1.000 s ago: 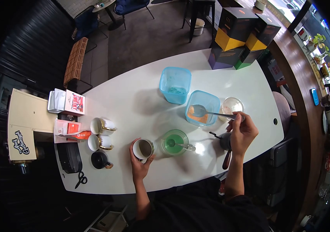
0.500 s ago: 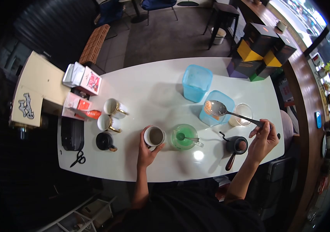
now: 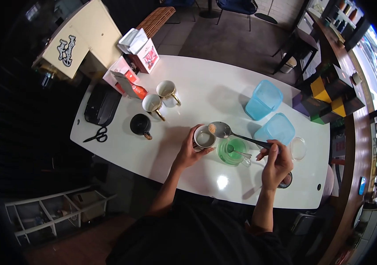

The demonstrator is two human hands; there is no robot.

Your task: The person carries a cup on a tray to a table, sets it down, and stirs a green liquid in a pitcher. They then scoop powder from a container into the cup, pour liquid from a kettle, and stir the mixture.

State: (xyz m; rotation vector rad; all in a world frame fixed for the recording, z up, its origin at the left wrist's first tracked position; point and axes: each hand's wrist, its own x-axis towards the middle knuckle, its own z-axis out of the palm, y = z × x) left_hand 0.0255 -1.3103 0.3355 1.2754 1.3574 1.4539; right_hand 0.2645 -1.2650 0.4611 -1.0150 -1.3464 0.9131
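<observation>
The right hand partly hides a dark pot. Its fingers are closed on a spoon, whose bowl is over the cup. The left hand wraps this cup on the white tabletop.

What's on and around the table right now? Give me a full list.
table: 1, white, centre
white cup: 1, in left hand
long spoon: 1, metal, orange powder in its bowl, over the white cup
green glass: 1, small spoon inside, right of the white cup
blue tubs: 2, far right side
clear lid: 1, right edge
gold-handled mugs: 2, white, far left
black cup: 1, near the mugs
scissors: 1, black, left end
black case: 1, left end
boxes and packets: red and white, far left corner
stacked boxes: black, yellow, purple, green, far right
left hand: wrapped round white cup
right hand: holds spoon handle
</observation>
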